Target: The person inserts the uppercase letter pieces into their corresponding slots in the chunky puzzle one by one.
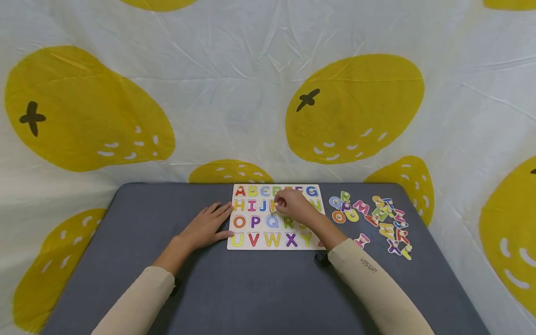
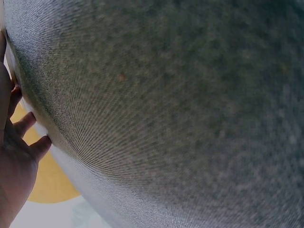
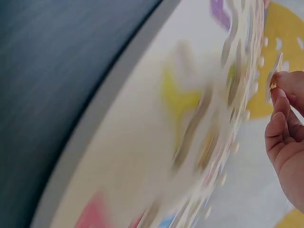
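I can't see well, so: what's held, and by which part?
The right hand pinches a thin, flat, pale-edged puzzle piece near its middle; exact grip hidden.

Soft, even light fills the head view, brightening the curtain [image 1: 234,102] behind the board [image 1: 264,231], where creases show a faint sheen. In front of the board, soft-edged shadows lie on the tabletop [image 1: 268,288] beside both sleeves [image 1: 377,288], suggesting light from overhead. The left wrist view is dim and grainy, its close-up tabletop soft. In the right wrist view, a yellow letter [image 3: 178,105] on the board's near part is badly blurred.
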A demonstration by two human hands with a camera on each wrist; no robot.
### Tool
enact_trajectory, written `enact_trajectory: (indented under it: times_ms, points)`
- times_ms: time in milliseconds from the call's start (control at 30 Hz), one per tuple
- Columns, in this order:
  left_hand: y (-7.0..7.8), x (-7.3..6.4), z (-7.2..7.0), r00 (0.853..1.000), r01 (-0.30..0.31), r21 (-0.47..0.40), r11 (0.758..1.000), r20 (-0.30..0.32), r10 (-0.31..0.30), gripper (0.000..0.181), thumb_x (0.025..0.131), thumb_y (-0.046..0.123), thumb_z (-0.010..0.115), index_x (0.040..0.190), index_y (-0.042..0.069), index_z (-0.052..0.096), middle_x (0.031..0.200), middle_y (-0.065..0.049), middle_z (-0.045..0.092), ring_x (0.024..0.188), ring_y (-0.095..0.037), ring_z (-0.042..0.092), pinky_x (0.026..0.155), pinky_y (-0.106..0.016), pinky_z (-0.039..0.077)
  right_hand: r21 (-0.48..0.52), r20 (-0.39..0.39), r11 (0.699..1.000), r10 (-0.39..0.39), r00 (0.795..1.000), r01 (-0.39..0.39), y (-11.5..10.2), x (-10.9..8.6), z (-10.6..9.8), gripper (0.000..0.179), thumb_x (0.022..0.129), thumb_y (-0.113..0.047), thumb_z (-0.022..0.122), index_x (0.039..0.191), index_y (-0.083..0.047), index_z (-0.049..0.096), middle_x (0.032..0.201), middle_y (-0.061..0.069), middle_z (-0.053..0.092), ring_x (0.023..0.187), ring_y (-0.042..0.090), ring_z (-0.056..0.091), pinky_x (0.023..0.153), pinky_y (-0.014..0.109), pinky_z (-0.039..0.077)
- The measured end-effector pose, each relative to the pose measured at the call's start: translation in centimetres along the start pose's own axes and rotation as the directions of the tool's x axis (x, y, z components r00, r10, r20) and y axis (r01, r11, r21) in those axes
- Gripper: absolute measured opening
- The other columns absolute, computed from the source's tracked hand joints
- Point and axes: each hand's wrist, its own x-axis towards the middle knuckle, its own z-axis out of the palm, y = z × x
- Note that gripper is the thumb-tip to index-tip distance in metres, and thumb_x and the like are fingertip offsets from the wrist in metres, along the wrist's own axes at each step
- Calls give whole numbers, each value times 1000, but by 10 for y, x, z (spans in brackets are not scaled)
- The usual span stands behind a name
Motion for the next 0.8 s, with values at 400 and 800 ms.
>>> enact_trajectory:
  times_ms: [400, 800]
  points:
    - [-2, 1, 1, 1000, -24, 26, 999, -10, 24, 86, 98, 59, 61, 163, 10, 32, 168, -9, 34, 153, -42, 32, 119, -64, 32, -68, 78, 992, -97, 992, 103, -49, 57, 32, 5, 96, -10, 70, 99, -8, 74, 89, 4, 68, 78, 13, 58, 73, 26, 51]
    - [-2, 0, 2, 999, -32, 32, 999, -32, 33, 87, 97, 59, 62, 162, 9, 34, 168, -9, 34, 152, -41, 33, 118, -64, 33, -128, 111, 985, -97, 989, 112, -65, 77, 55, 7, 99, -13, 69, 99, -9, 75, 90, 4, 70, 78, 14, 58, 71, 26, 48]
